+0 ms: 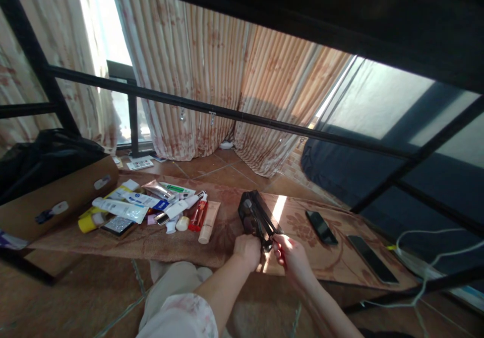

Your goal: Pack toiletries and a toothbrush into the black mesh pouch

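A small black zip pouch point(250, 206), partly see-through, stands on the brown patterned cloth in front of me. My left hand point(247, 252) is closed on its near left end. With thumb and fingers pinched, my right hand point(289, 251) grips the pouch's near right edge, by the dark zip strip. What lies inside the pouch is too dark to make out. Left of the hands lie a beige tube point(209, 223) and a red bottle point(198, 214) with a white top. Beyond them is a heap of cosmetics, with a white tube point(120, 209) and a glittery case point(118, 225).
Two dark phones, one nearer the middle point(321, 227) and a longer one point(372, 259), lie at right. A cardboard box point(60, 197) with a black bag point(49, 159) stands at left. Black metal bars point(234, 115) cross ahead, before curtains point(204, 66). A white cable point(425, 267) hangs at right.
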Motion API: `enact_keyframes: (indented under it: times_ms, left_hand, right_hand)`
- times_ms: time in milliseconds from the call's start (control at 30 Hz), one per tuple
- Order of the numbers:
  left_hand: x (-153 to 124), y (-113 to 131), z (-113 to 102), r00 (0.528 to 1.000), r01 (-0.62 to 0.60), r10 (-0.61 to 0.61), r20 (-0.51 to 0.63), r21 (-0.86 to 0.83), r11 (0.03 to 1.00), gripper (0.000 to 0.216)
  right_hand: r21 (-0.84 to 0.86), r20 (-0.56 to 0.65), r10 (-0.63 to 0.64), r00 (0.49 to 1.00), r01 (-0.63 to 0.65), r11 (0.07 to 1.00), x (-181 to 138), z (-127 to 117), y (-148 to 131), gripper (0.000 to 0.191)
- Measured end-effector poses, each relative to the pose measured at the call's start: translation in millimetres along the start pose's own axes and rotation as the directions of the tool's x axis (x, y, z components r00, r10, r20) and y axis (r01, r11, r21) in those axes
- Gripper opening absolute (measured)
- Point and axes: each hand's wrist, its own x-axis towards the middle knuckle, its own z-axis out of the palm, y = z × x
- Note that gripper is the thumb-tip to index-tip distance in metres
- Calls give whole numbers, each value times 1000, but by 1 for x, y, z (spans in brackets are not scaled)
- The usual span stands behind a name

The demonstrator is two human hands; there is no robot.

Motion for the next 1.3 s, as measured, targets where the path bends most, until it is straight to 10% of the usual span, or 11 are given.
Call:
enact_keyframes:
  times_ms: [400,767,1133,1300]
  left_hand:
    - [-2,-12,-15,997,-2,-6,80,101,995,31]
    - [-3,-17,-17,980,125,-131,147,50,991,60]
    - [6,-15,-7,964,241,-227,136,-96,966,87]
    - [8,-28,-19,955,276,-267,131,-55,959,84]
  right_hand:
    - [44,32,17,999,-19,999,10,10,-9,39]
    - [-282,-161,-261,952,209,937,22,-43,40,40]
    - [-534,265,-322,909,417,736,57,-37,89,21]
    - [-661,233,-305,924,380,647,60,-13,96,28]
